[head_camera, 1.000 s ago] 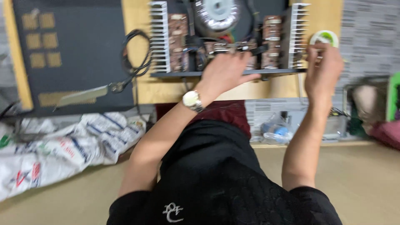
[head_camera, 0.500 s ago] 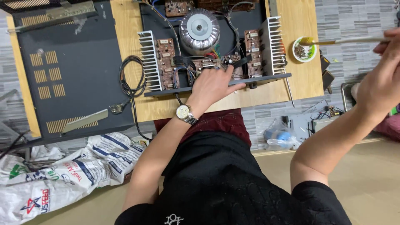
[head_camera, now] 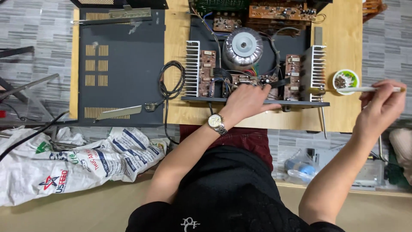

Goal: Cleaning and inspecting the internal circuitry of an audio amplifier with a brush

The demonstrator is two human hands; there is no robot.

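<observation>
Resting my left hand [head_camera: 244,101] flat, grip loose, on the amplifier chassis [head_camera: 253,64] — my right hand [head_camera: 380,107] is pinching a white stick [head_camera: 365,89], seemingly dipping into the small dish [head_camera: 346,81].

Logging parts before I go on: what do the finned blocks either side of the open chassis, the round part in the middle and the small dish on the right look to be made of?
Finned blocks: bare pale metal, likely aluminium, matte ribs. Round part: shiny silvery wrapping, glossy highlights; core unseen. Small dish: white, smooth, plastic or ceramic, cannot tell.
</observation>
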